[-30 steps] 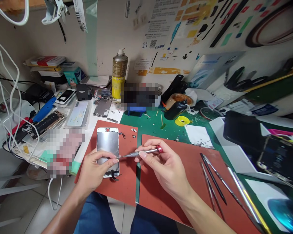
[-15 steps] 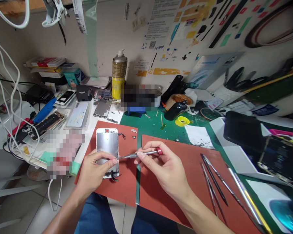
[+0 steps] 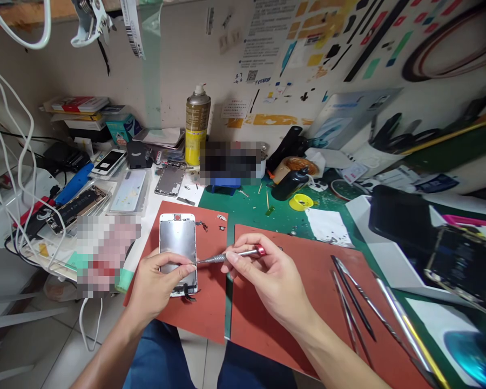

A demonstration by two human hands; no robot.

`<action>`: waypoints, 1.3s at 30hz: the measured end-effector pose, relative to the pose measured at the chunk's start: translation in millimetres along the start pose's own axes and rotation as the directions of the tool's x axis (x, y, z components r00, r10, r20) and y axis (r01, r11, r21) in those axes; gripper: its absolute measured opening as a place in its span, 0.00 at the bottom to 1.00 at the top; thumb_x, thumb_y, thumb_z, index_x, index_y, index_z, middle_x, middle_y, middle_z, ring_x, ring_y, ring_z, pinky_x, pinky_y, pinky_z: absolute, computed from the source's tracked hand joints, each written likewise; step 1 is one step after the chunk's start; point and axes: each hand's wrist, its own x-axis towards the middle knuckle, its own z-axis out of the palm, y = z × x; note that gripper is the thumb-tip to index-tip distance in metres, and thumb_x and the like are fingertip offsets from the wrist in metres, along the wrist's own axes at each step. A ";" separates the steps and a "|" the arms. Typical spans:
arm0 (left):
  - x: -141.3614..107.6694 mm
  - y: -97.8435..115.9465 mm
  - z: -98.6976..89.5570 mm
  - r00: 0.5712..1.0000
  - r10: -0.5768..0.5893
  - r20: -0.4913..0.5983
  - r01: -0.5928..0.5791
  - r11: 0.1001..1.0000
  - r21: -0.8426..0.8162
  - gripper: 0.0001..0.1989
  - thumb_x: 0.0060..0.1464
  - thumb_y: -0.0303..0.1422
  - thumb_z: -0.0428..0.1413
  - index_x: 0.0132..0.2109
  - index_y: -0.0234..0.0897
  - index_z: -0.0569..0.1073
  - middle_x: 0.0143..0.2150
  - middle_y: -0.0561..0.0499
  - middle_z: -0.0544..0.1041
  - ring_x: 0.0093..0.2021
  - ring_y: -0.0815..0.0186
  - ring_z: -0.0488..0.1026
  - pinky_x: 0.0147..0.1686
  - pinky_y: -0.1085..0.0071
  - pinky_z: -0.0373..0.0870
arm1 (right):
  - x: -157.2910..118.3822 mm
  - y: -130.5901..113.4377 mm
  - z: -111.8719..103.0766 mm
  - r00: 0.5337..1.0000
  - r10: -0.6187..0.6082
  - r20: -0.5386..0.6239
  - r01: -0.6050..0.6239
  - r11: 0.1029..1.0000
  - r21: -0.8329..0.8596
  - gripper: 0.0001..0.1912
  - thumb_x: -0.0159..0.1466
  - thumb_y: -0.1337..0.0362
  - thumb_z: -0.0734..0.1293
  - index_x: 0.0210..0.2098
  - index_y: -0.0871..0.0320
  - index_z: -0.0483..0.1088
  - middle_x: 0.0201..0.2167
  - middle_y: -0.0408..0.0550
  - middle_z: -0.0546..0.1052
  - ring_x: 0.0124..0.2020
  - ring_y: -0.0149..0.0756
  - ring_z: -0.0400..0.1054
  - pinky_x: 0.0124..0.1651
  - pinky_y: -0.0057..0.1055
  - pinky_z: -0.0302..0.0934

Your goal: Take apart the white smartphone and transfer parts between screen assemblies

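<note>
A screwdriver (image 3: 218,259) with a red end cap lies level in the fingers of my right hand (image 3: 263,270). Its thin tip points left and meets the pinched thumb and forefinger of my left hand (image 3: 166,275). Anything tiny between those left fingertips is too small to make out. Under my left hand a white-framed phone screen assembly (image 3: 178,237) rests on the left red mat (image 3: 210,302), with black flex cable at its lower end. Small dark parts (image 3: 203,226) sit on the mat to the right of the screen.
Tweezers and thin tools (image 3: 354,302) lie on the right red mat (image 3: 275,324). Behind stand a spray can (image 3: 197,124), a black bottle (image 3: 289,183) and a yellow lid (image 3: 301,202). Phones and cables crowd the left; a white box (image 3: 389,259) is at the right.
Both hands keep nearly the same pose, with the screwdriver tip still at my left fingertips. The view has shifted very slightly.
</note>
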 end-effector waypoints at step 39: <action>11.7 13.4 1.6 0.973 -0.220 0.070 0.219 0.778 -0.590 0.29 0.50 0.33 0.74 0.57 0.40 0.75 0.55 0.43 0.83 0.55 0.52 0.81 0.54 0.61 0.80 | 4.1 2.5 -0.1 0.995 0.014 -0.101 0.003 0.986 0.167 0.14 0.62 0.58 0.80 0.39 0.54 0.73 0.28 0.43 0.78 0.29 0.35 0.76 0.28 0.27 0.67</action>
